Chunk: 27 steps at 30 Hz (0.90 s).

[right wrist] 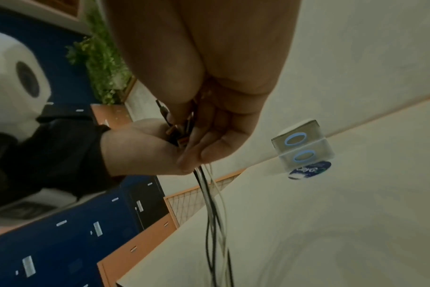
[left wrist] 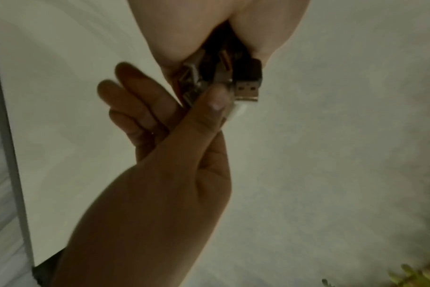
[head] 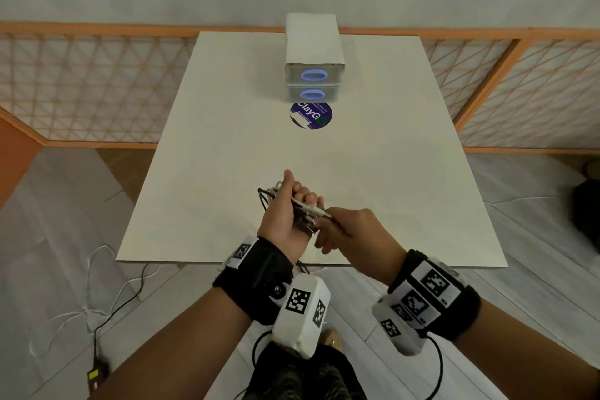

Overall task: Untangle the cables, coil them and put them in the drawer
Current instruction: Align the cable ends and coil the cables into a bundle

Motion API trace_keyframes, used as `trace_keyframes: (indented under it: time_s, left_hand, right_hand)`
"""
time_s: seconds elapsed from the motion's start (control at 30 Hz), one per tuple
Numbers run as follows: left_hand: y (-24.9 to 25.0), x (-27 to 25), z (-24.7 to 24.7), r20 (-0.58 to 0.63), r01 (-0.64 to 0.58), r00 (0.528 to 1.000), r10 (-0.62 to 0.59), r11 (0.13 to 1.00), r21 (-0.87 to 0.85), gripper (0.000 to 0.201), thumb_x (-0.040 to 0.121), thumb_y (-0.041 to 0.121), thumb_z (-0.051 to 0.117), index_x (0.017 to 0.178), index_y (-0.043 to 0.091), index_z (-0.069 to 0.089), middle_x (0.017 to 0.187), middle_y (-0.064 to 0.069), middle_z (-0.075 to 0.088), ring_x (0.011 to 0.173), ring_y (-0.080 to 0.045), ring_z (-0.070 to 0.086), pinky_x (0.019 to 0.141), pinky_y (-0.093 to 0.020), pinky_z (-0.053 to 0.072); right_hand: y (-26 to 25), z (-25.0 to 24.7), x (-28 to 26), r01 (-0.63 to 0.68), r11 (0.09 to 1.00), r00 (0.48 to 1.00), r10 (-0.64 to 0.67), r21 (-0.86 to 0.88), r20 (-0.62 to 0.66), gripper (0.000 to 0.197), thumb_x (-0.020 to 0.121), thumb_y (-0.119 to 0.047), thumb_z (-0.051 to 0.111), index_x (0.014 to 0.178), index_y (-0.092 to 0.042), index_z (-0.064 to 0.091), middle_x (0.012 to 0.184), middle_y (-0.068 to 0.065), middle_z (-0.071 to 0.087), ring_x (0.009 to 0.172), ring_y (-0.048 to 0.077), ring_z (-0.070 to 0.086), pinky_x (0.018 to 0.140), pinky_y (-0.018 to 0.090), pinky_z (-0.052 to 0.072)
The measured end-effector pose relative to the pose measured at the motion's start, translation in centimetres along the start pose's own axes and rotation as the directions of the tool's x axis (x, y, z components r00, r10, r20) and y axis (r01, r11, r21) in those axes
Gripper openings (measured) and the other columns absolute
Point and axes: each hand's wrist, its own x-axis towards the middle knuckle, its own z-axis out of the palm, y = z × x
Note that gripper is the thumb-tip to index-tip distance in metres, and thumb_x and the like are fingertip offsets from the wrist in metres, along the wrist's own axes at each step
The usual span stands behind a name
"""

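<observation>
A bundle of black and white cables is held above the near part of the white table. My left hand grips the bundle in its fist. My right hand pinches the plug ends that stick out of the left fist. The left wrist view shows a black USB plug beside my right thumb. In the right wrist view the cable strands hang down from both hands. The white drawer unit stands at the far end, both drawers closed, each with a blue ring handle.
A round purple sticker lies on the table in front of the drawer unit. Loose cables and a black adapter lie on the floor at the left. A wooden lattice fence runs behind. A dark bag sits at the right.
</observation>
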Motion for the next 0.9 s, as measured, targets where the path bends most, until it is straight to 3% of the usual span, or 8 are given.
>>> trace_keyframes:
  time_s: [0.17,0.27,0.37,0.5,0.6,0.7,0.83,0.9]
  left_hand:
    - [1.4,-0.5,-1.1,0.1,0.183,0.973,-0.207,0.961,0.208,0.04,0.097,0.041,0.041,0.063,0.019,0.038,0.044,0.008,0.03,0.038,-0.005,0.033,0.044,-0.019,0.039]
    - [1.7,-1.9,-1.2,0.238,0.218,0.876,-0.42,0.784,0.581,0.038,0.095,0.042,0.043,0.065,0.02,0.042,0.042,0.01,0.026,0.031,-0.003,0.025,0.041,-0.019,0.037]
    - [1.4,-3.2,-1.3,0.344,0.024,0.768,-0.54,0.561,0.827,0.038,0.093,0.04,0.046,0.064,0.017,0.039,0.043,0.008,0.029,0.033,-0.007,0.028,0.047,-0.023,0.041]
    - [2.1,-4.1,-2.3,0.321,-0.22,0.752,-0.576,0.24,0.946,0.034,0.092,0.035,0.055,0.065,0.014,0.053,0.052,0.007,0.052,0.048,-0.01,0.05,0.06,-0.024,0.048]
    - [3.6,-3.1,-3.2,0.309,-0.357,0.877,-0.368,-0.069,0.932,0.043,0.073,0.043,0.076,0.104,0.016,0.06,0.091,0.005,0.066,0.075,-0.002,0.06,0.074,-0.025,0.05]
    - [3.4,-2.1,-2.3,0.335,-0.329,0.915,-0.226,0.065,0.942,0.064,0.06,0.034,0.086,0.112,0.02,0.05,0.104,0.003,0.067,0.095,-0.013,0.065,0.085,-0.035,0.053]
    - [3.7,-2.1,-1.5,0.276,-0.191,0.868,-0.413,0.236,0.953,0.014,0.088,0.016,0.063,0.097,0.005,0.062,0.047,0.012,0.044,0.042,-0.006,0.042,0.052,-0.023,0.041]
    - [4.4,-2.4,-1.8,0.261,-0.088,0.797,-0.545,0.322,0.943,0.026,0.097,0.023,0.047,0.093,0.004,0.065,0.046,0.011,0.035,0.038,-0.005,0.03,0.05,-0.02,0.035]
  right_hand:
    - [1.4,-2.0,-0.6,0.035,0.996,0.993,-0.026,0.084,-0.111,0.031,0.085,-0.032,0.061,0.114,-0.024,0.054,0.102,-0.009,0.063,0.097,0.002,0.059,0.083,0.023,0.049]
    - [1.9,-3.1,-0.3,0.12,0.991,0.99,-0.123,0.051,0.061,0.076,0.078,-0.018,0.061,0.142,-0.027,0.022,0.149,-0.01,0.028,0.141,0.005,0.019,0.114,0.027,0.021]
    - [1.6,-2.4,1.2,0.301,0.905,0.94,-0.228,-0.299,0.254,0.079,0.079,-0.012,0.06,0.144,-0.029,0.016,0.154,-0.015,0.016,0.145,0.004,-0.004,0.118,0.033,-0.002]
    - [1.1,-2.9,2.2,0.264,0.9,0.913,-0.117,-0.348,0.39,0.035,0.08,0.002,0.047,0.11,-0.015,0.056,0.098,0.002,0.067,0.09,0.013,0.061,0.097,0.038,0.044]
    - [0.0,-2.1,2.0,0.199,0.857,0.93,-0.012,-0.476,0.367,0.024,0.09,-0.009,0.044,0.114,-0.01,0.046,0.063,0.0,0.051,0.053,0.016,0.046,0.051,0.03,0.037]
    - [-1.4,-0.8,2.6,0.196,0.851,0.946,-0.034,-0.487,0.321,0.031,0.089,-0.008,0.047,0.117,-0.005,0.034,0.065,-0.002,0.048,0.055,0.021,0.049,0.047,0.026,0.033]
    - [-2.0,-3.3,3.7,0.16,0.966,0.937,-0.084,-0.203,0.339,0.027,0.086,-0.004,0.051,0.098,-0.023,0.037,0.072,0.005,0.058,0.05,0.005,0.046,0.053,0.018,0.034]
    - [-1.6,-4.4,3.7,0.129,0.979,0.927,-0.063,-0.156,0.371,0.023,0.09,-0.011,0.055,0.104,-0.02,0.04,0.071,0.009,0.057,0.053,0.01,0.043,0.056,0.019,0.036]
